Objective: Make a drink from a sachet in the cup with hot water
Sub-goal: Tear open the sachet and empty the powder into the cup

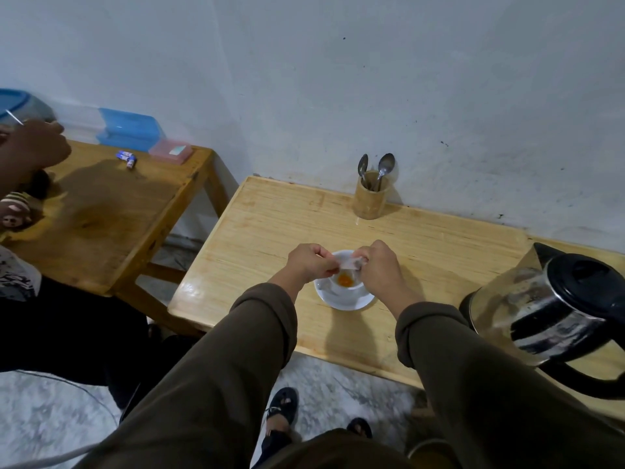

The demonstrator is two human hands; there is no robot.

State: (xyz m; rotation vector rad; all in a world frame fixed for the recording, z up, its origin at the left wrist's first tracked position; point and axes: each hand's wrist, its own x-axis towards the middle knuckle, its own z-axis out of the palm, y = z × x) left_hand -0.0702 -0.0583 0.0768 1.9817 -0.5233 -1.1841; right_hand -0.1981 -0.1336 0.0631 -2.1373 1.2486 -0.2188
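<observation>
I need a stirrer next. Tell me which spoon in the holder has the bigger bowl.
The right-hand spoon; its bowl looks wider and rounder than the left spoon's.

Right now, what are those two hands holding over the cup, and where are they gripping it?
A small sachet, pinched at its two ends: left hand on one, right hand on the other.

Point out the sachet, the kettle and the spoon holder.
sachet (350,264), head view, middle of the packet held over the cup
kettle (548,299), head view, glass body
spoon holder (370,201), head view, wooden side
</observation>
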